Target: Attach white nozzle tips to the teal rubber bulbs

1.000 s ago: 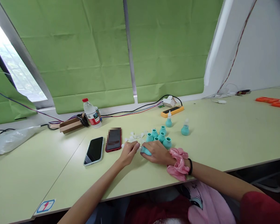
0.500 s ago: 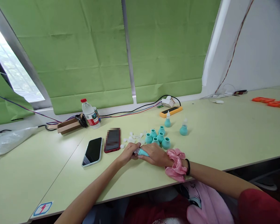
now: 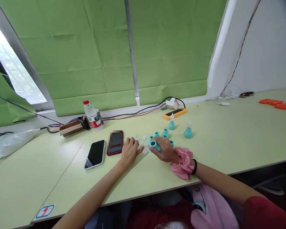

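My right hand [image 3: 166,149] is wrapped round a teal rubber bulb [image 3: 154,145], its open mouth tilted toward the left with nothing fitted in it. Just beyond that hand stand several more open-mouthed teal bulbs [image 3: 165,132], some partly hidden by it. My left hand [image 3: 129,152] rests palm down on the table, thumb and fingers apart, beside small translucent white pieces [image 3: 146,150]. Whether its fingertips touch any piece I cannot tell. Farther back, two teal bulbs stand upright with clear nozzles on top, one nearer [image 3: 188,132] and one farther [image 3: 171,124].
A white-edged phone [image 3: 94,155] and a red-cased phone [image 3: 115,143] lie left of my left hand. Along the wall are a water bottle [image 3: 93,117], a cardboard box [image 3: 72,128], cables and a yellow power strip [image 3: 174,114]. Orange items [image 3: 271,102] lie far right.
My hands, together around a teal bulb with a clear part at its end, have come apart. The left moved toward the white pieces; the right now tilts an open-mouthed bulb.
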